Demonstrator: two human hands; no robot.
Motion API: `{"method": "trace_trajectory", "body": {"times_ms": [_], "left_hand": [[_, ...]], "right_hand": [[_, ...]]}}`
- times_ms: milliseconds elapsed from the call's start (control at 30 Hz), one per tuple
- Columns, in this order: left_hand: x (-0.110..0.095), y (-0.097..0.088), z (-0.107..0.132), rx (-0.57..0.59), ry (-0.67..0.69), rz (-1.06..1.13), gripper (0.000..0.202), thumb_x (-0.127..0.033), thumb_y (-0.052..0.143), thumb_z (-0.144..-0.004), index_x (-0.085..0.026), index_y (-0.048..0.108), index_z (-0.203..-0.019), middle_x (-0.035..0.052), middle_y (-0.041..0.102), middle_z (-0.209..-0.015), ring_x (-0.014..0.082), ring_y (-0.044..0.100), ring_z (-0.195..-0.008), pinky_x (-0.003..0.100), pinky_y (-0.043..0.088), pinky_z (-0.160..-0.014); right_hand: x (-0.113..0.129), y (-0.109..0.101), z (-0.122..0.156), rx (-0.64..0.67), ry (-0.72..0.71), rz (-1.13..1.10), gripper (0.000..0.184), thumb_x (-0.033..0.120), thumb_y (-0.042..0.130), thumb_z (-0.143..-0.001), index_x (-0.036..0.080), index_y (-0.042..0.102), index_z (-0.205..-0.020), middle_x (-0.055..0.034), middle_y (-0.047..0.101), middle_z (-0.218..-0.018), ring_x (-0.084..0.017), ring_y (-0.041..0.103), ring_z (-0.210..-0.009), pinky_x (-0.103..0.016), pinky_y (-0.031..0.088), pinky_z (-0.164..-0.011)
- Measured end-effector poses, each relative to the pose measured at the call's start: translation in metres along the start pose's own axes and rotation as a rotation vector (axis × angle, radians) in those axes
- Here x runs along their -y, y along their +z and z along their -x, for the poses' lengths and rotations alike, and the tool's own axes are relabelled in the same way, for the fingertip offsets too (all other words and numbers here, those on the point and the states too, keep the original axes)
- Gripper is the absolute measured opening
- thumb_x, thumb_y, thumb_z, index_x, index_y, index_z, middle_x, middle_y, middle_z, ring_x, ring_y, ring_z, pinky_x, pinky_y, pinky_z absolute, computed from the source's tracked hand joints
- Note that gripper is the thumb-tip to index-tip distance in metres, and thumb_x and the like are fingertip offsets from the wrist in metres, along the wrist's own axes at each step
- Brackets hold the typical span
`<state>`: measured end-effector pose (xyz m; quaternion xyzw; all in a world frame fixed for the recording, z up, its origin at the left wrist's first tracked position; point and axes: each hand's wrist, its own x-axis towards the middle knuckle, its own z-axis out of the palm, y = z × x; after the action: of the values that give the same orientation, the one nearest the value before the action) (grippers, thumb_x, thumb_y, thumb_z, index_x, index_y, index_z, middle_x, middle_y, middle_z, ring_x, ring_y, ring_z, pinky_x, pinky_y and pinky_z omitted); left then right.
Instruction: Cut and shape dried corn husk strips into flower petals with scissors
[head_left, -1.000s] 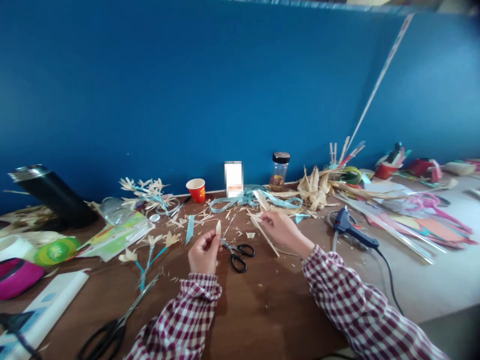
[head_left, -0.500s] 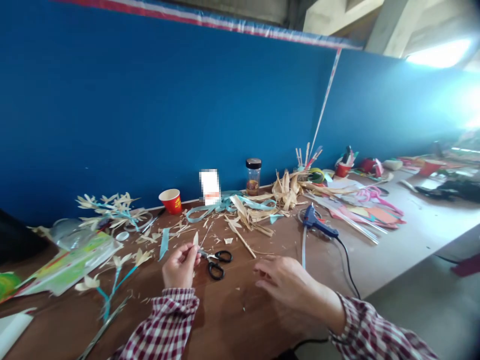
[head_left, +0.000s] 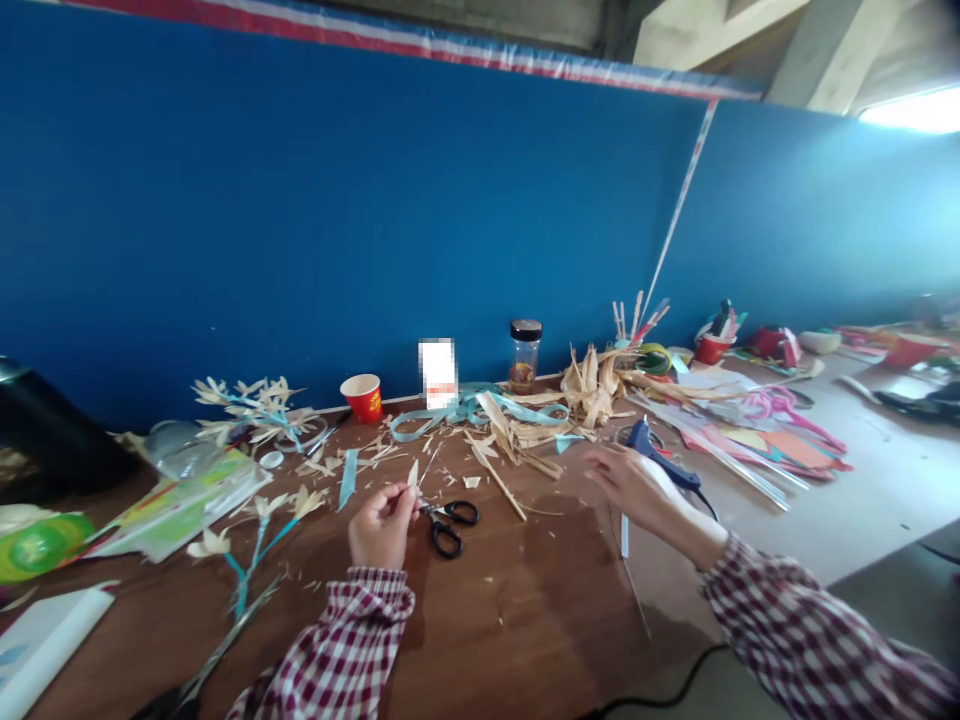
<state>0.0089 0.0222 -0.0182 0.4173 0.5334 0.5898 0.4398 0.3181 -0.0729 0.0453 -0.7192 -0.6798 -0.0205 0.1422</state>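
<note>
My left hand pinches a small pale husk petal between thumb and fingertips, its pointed end upward. Just right of those fingers lie black-handled scissors, their blades partly behind the hand. My right hand, slightly blurred, is stretched over the table with its fingers apart and nothing visible in them. Behind it is a blue glue gun, partly covered by the hand, with a whitish glue stick showing below. Left of my left hand lies a husk flower with a blue-wrapped stem.
Dry corn husks and light-blue ribbon lie along the blue partition. A red paper cup and a lidded jar stand there. At lower left are larger scissors; pink scissors lie on coloured paper.
My right hand has moved right and away from me, up to the glue gun. My left hand keeps its pinch on the petal. The whole view has shifted slightly left.
</note>
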Motion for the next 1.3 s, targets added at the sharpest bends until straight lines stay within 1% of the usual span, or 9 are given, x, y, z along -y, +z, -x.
{"method": "trace_trajectory", "body": {"times_ms": [67, 200, 300, 433, 600, 767, 900, 1067, 1300], "left_hand": [[0.0, -0.001, 0.0, 0.011, -0.013, -0.008, 0.025, -0.032, 0.074, -0.056, -0.014, 0.069, -0.072, 0.004, 0.068, -0.06, 0.0186, 0.066, -0.057, 0.028, 0.056, -0.052], [0.002, -0.002, 0.0, 0.033, -0.012, -0.011, 0.024, -0.034, 0.075, -0.055, -0.016, 0.069, -0.069, 0.003, 0.068, -0.058, 0.0177, 0.065, -0.055, 0.025, 0.054, -0.049], [0.003, -0.003, 0.001, 0.049, 0.037, -0.041, 0.024, -0.036, 0.074, -0.057, -0.016, 0.07, -0.07, 0.0025, 0.067, -0.056, 0.0178, 0.064, -0.053, 0.025, 0.053, -0.048], [0.004, -0.002, 0.003, 0.075, 0.085, -0.091, 0.024, -0.037, 0.071, -0.061, -0.016, 0.07, -0.073, 0.0022, 0.067, -0.056, 0.0172, 0.064, -0.053, 0.025, 0.053, -0.049], [0.0, 0.003, 0.009, 0.144, 0.034, -0.006, 0.024, -0.036, 0.071, -0.063, -0.016, 0.07, -0.075, 0.0028, 0.068, -0.06, 0.0165, 0.064, -0.055, 0.024, 0.053, -0.049], [-0.006, 0.008, 0.016, 0.214, -0.201, 0.17, 0.028, -0.034, 0.076, -0.058, -0.013, 0.07, -0.075, 0.0039, 0.069, -0.065, 0.0126, 0.063, -0.055, 0.021, 0.052, -0.05], [-0.007, 0.009, 0.017, 0.202, -0.341, 0.267, 0.029, -0.031, 0.079, -0.054, -0.012, 0.069, -0.074, 0.0046, 0.07, -0.067, 0.0101, 0.062, -0.055, 0.019, 0.052, -0.051], [-0.007, 0.009, 0.019, 0.238, -0.366, 0.255, 0.031, -0.033, 0.08, -0.053, -0.012, 0.07, -0.074, 0.0034, 0.069, -0.06, 0.0102, 0.062, -0.053, 0.018, 0.051, -0.05], [-0.017, 0.011, 0.025, 0.302, -0.374, 0.256, 0.032, -0.032, 0.082, -0.051, -0.011, 0.071, -0.073, 0.0018, 0.069, -0.058, 0.0123, 0.064, -0.054, 0.019, 0.052, -0.051]], "right_hand": [[0.029, 0.009, -0.022, 0.035, -0.087, -0.029, 0.024, 0.026, 0.043, -0.088, 0.021, 0.063, -0.099, -0.0042, 0.067, -0.093, -0.018, 0.061, -0.088, -0.026, 0.042, -0.075], [0.074, 0.033, -0.07, 0.107, -0.167, -0.059, 0.025, 0.025, 0.042, -0.089, 0.019, 0.066, -0.089, -0.0043, 0.068, -0.083, -0.017, 0.062, -0.076, -0.025, 0.042, -0.067], [0.089, 0.051, -0.096, 0.145, -0.137, -0.046, 0.021, 0.025, 0.048, -0.085, 0.016, 0.066, -0.078, -0.0076, 0.068, -0.077, -0.02, 0.062, -0.073, -0.027, 0.041, -0.064], [0.094, 0.064, -0.112, 0.192, -0.082, -0.038, 0.015, 0.025, 0.055, -0.081, 0.015, 0.064, -0.074, -0.0077, 0.067, -0.077, -0.019, 0.061, -0.074, -0.025, 0.041, -0.062], [0.088, 0.059, -0.114, 0.198, -0.086, -0.108, 0.013, 0.022, 0.052, -0.081, 0.017, 0.062, -0.076, -0.0048, 0.065, -0.077, -0.016, 0.058, -0.07, -0.024, 0.039, -0.06], [0.083, 0.042, -0.109, 0.192, -0.153, -0.245, 0.015, 0.023, 0.045, -0.083, 0.017, 0.059, -0.082, -0.0023, 0.061, -0.07, -0.015, 0.055, -0.061, -0.025, 0.039, -0.056], [0.097, 0.029, -0.096, 0.25, -0.252, -0.386, 0.016, 0.023, 0.043, -0.085, 0.018, 0.058, -0.086, 0.0018, 0.058, -0.067, -0.011, 0.05, -0.056, -0.021, 0.037, -0.052], [0.126, 0.021, -0.077, 0.308, -0.355, -0.607, 0.016, 0.02, 0.044, -0.083, 0.017, 0.06, -0.081, 0.0019, 0.057, -0.066, -0.01, 0.047, -0.056, -0.021, 0.035, -0.051], [0.138, 0.032, -0.074, 0.216, -0.371, -0.548, 0.013, 0.016, 0.049, -0.08, 0.018, 0.061, -0.082, -0.0005, 0.063, -0.069, -0.013, 0.054, -0.062, -0.023, 0.037, -0.057]]}}
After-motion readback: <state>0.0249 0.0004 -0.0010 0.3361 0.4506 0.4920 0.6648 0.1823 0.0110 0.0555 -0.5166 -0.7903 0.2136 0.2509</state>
